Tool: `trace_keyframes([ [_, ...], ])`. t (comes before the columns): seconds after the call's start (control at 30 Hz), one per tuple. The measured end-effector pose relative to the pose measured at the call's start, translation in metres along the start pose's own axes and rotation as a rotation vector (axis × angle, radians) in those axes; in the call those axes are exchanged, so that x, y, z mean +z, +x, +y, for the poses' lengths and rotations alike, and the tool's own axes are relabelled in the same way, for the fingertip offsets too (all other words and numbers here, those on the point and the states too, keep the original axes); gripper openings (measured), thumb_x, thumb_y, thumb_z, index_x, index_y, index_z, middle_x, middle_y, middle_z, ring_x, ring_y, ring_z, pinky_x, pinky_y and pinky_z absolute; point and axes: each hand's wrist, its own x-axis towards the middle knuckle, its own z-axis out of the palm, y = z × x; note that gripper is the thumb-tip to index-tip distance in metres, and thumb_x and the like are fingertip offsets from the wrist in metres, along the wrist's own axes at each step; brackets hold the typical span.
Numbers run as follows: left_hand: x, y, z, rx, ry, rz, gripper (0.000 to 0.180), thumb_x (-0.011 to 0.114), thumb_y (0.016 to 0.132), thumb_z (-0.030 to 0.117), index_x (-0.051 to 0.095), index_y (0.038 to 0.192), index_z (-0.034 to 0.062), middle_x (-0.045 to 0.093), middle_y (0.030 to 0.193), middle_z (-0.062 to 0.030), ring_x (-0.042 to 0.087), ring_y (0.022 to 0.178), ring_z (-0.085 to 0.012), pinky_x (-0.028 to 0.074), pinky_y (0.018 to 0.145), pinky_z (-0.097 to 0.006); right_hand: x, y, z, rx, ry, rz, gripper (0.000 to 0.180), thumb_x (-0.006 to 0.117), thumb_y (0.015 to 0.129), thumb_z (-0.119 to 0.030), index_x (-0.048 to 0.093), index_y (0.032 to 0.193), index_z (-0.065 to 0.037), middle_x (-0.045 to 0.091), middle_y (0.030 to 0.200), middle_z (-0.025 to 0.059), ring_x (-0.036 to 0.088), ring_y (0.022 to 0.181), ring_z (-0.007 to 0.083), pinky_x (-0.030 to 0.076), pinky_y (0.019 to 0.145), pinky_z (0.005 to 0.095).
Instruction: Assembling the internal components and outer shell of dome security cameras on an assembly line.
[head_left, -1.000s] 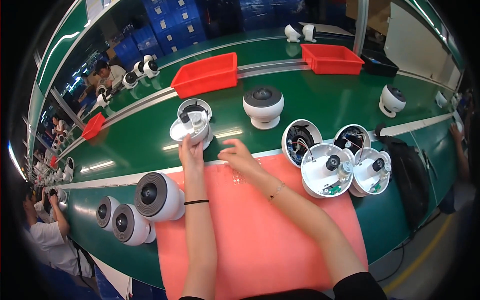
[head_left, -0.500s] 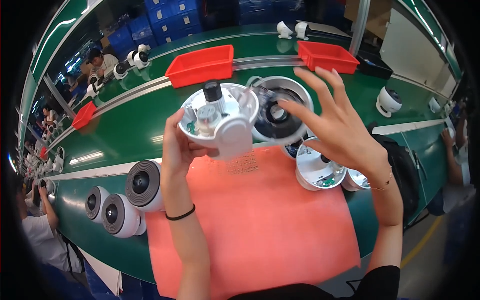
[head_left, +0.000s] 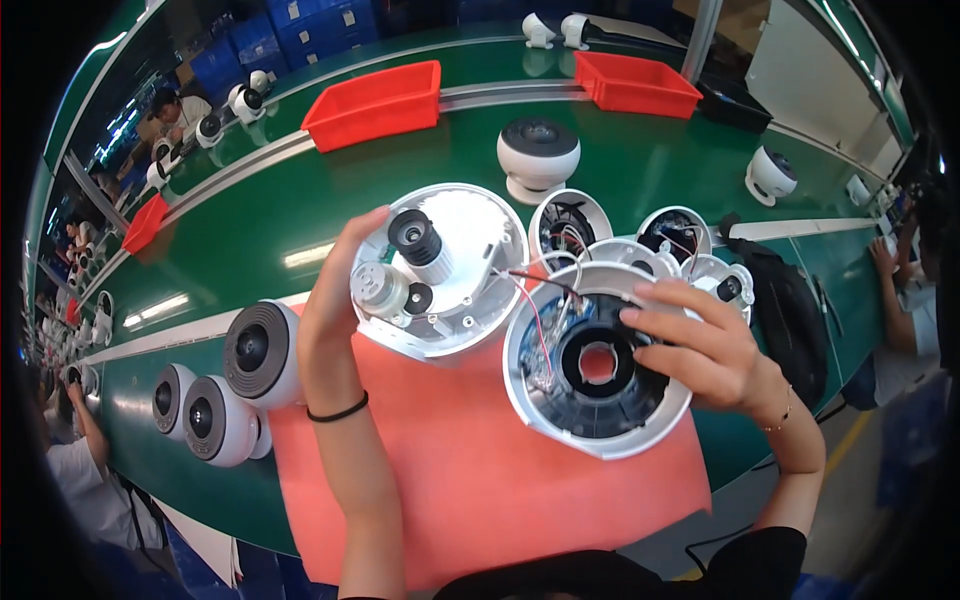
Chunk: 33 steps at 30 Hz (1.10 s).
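Observation:
My left hand (head_left: 335, 285) grips the left rim of a white round camera housing half (head_left: 465, 255). Its inside faces me, with a black lens barrel and a clear motor-like part. My right hand (head_left: 705, 345) is closed on the right side of a white-rimmed front cover (head_left: 525, 400), whose inside carries a black ring with a round hole. Thin red, black and white wires (head_left: 545, 285) run between the two parts. Both are held above a pink mat (head_left: 480, 510).
Several opened housings (head_left: 570, 220) lie behind my right hand, beside a black bag (head_left: 790, 300). White cameras (head_left: 230, 420) stand left of the mat. Another camera (head_left: 538, 160) stands on the green surface, near red trays (head_left: 375, 105). Other people (head_left: 180, 110) sit along the line.
My right hand has come down and now grips the front cover, which has moved lower. The left-hand housing half has tipped its inside toward me. A camera behind them has come into view.

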Motion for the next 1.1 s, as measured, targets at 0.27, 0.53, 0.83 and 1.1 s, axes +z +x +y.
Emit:
trace_keyframes([
  [0.27, -0.033, 0.007, -0.076, -0.403, 0.61, -0.749, 0.035, 0.053, 0.086, 0.028, 0.061, 0.099, -0.0036, 0.061, 0.098, -0.0081, 0.056, 0.091, -0.0142, 0.042, 0.085, -0.025, 0.052, -0.024, -0.089, 0.571, 1.097, -0.303, 0.05, 0.068, 0.069, -0.007, 0.05, 0.115, -0.002, 0.058, 0.109, 0.0146, 0.058, 0.1, 0.0305, 0.047, 0.085, 0.037],
  [0.53, -0.019, -0.132, -0.061, 0.288, 0.635, 0.051, 0.027, 0.066, 0.078, 0.013, 0.061, 0.1, -0.0017, 0.063, 0.099, -0.0139, 0.06, 0.096, -0.0225, 0.048, 0.082, -0.033, 0.097, -0.043, -0.125, 0.656, 1.381, -0.324, 0.054, 0.065, 0.073, 0.002, 0.035, 0.118, -0.004, 0.054, 0.115, 0.0208, 0.053, 0.109, 0.031, 0.044, 0.091, 0.0397],
  [0.83, -0.001, -0.233, -0.109, 0.412, 0.725, -0.144, 0.049, 0.077, 0.062, 0.014, 0.057, 0.104, -0.0016, 0.062, 0.1, -0.0201, 0.062, 0.093, -0.03, 0.052, 0.074, -0.032, 0.107, -0.054, -0.137, 0.674, 1.345, -0.281, 0.057, 0.067, 0.071, -0.003, 0.039, 0.12, -0.001, 0.051, 0.12, 0.0186, 0.053, 0.108, 0.0319, 0.044, 0.089, 0.0372],
  [1.1, 0.009, -0.228, -0.109, 0.438, 0.737, -0.143, 0.045, 0.076, 0.063, 0.01, 0.058, 0.103, -0.0029, 0.063, 0.098, -0.0163, 0.064, 0.087, -0.0277, 0.053, 0.069, -0.031, 0.093, -0.056, -0.134, 0.485, 1.018, -0.174, 0.056, 0.069, 0.068, -0.005, 0.042, 0.117, 0.002, 0.055, 0.112, 0.0204, 0.059, 0.098, 0.0302, 0.047, 0.084, 0.0357],
])
